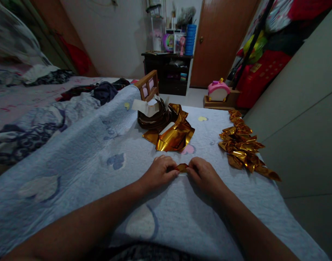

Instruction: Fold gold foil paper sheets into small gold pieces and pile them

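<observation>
Between my two hands, low over the bed, is a small piece of gold foil paper (pixel 182 168). My left hand (pixel 162 169) pinches its left end between thumb and fingers. At the other end, my right hand (pixel 204 174) grips it the same way. Just beyond them lie loose gold foil sheets (pixel 175 136), creased and shiny. Behind these sits a dark, curled stack of paper sheets (pixel 155 117) with pale sheets sticking up. To the right, a pile of folded gold foil pieces (pixel 240 143) runs along the bed's edge.
A light blue quilt (pixel 100 203) with heart patterns covers the bed under my arms. On the left are rumpled clothes (pixel 103 92). Past the bed stand a dark shelf (pixel 167 76), a pink toy (pixel 218 90) and a wooden door (pixel 220 43). A pale cabinet (pixel 304 127) borders the right side.
</observation>
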The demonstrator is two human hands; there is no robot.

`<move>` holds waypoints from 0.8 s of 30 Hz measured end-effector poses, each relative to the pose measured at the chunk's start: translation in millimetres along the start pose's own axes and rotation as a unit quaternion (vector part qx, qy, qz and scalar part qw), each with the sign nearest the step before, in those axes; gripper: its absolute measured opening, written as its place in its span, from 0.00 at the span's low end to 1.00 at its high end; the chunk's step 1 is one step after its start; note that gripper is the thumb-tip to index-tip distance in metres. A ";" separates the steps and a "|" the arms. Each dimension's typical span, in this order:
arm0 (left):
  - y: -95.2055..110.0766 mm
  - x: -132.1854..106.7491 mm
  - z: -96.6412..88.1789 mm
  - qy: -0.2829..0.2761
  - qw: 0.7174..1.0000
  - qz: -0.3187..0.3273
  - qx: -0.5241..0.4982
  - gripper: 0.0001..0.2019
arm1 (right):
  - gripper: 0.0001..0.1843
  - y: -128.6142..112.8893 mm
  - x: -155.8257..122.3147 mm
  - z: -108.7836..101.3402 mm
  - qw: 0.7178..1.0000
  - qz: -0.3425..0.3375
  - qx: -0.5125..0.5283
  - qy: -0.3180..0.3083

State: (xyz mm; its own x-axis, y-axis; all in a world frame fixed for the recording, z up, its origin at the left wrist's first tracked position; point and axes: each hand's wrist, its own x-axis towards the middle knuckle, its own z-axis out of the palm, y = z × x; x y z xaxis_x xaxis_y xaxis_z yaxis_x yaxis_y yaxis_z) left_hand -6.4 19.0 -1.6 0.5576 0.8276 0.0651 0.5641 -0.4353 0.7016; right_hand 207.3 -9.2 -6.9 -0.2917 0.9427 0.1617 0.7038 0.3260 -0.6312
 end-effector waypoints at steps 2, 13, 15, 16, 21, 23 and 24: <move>-2.0 0.2 0.3 0.014 0.999 -0.002 -0.045 0.07 | 0.09 -1.7 -0.2 -1.8 0.999 0.013 0.038 -0.003; 0.0 0.8 2.2 0.022 0.975 -0.050 -0.215 0.12 | 0.16 -8.7 3.0 0.1 0.954 0.086 0.286 -0.008; 1.2 0.4 2.8 0.015 0.971 -0.052 -0.233 0.12 | 0.12 -10.8 3.3 -2.2 0.957 0.098 0.272 -0.038; 1.8 0.2 3.1 0.014 0.970 -0.050 -0.239 0.13 | 0.11 -11.9 3.5 -3.4 0.958 0.102 0.263 -0.052; 4.1 -0.5 3.5 0.019 0.968 -0.041 -0.246 0.12 | 0.14 -15.4 4.0 -8.8 0.956 0.103 0.267 -0.069; 3.7 -0.3 1.7 0.002 0.967 -0.041 -0.250 0.13 | 0.14 -15.3 4.1 -10.4 0.952 0.105 0.281 -0.067; 3.1 -0.2 0.5 -0.015 0.967 -0.039 -0.252 0.14 | 0.13 -15.0 4.1 -11.0 0.950 0.107 0.286 -0.067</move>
State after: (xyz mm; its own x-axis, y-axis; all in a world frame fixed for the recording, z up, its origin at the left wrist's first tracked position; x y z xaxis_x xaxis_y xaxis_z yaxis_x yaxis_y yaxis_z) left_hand -4.5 17.3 0.1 0.5470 0.8370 -0.0171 0.2416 -0.1383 0.9605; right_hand 202.7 -9.5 11.6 -0.2886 0.9532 -0.0906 0.3013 0.0006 -0.9535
